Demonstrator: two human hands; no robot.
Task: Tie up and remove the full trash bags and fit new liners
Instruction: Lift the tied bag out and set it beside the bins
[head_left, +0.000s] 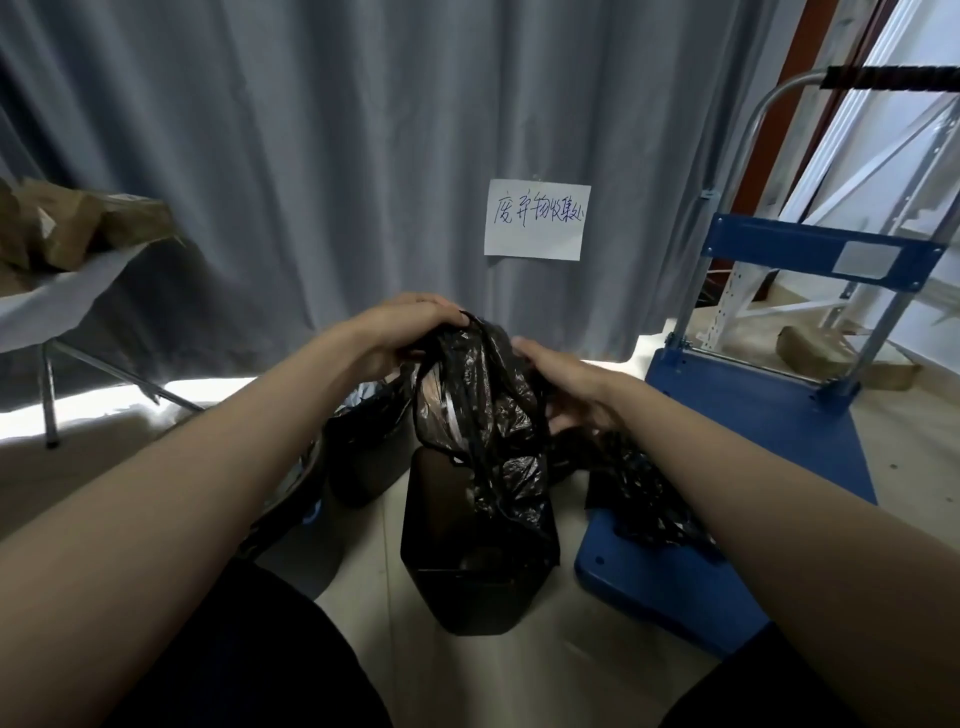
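A thin black plastic bag (488, 415) hangs in the air over a small black bin (467, 577) standing on the floor. My left hand (400, 332) grips the bag's top edge from the left. My right hand (566, 389) holds the bag's right side, fingers curled into the plastic. The bag's lower end droops into the bin's open mouth. Another black bag (639, 493) lies crumpled on the edge of the blue cart. A second black bin (363, 452), lined with black plastic, stands behind and to the left.
A blue platform cart (737, 467) with a metal handle stands on the right. A folding table (62, 296) with brown paper bags is at the left. A grey curtain (363, 156) with a handwritten paper sign (535, 221) hangs behind. Brown packages lie on the floor at far right.
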